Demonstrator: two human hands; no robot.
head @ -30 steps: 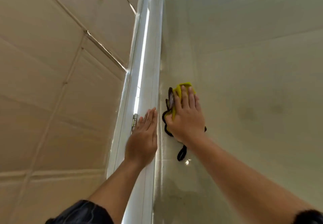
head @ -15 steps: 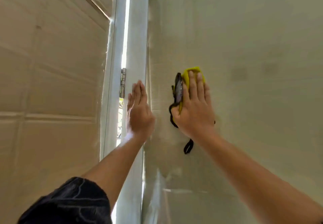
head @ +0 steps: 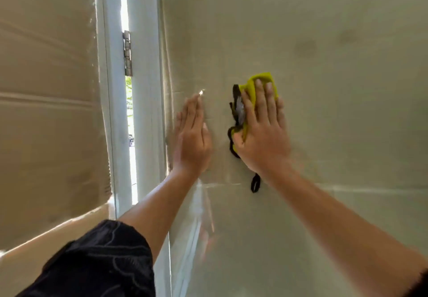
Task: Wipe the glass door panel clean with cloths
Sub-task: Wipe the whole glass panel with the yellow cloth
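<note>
The glass door panel fills the right of the view, with faint smudges near its upper right. My right hand presses a yellow cloth with black edging flat against the glass, fingers straight and spread. Most of the cloth is hidden under the palm; a black loop hangs below the wrist. My left hand lies flat on the glass just left of the cloth, fingers straight and pointing up.
The white door frame runs vertically left of the glass, with a metal hinge on it and a bright gap showing outdoors. A beige tiled wall stands at the far left.
Both hands have slid down the door with the cloth, past the hinge. My left hand has shifted right, off the white frame and onto the glass.
</note>
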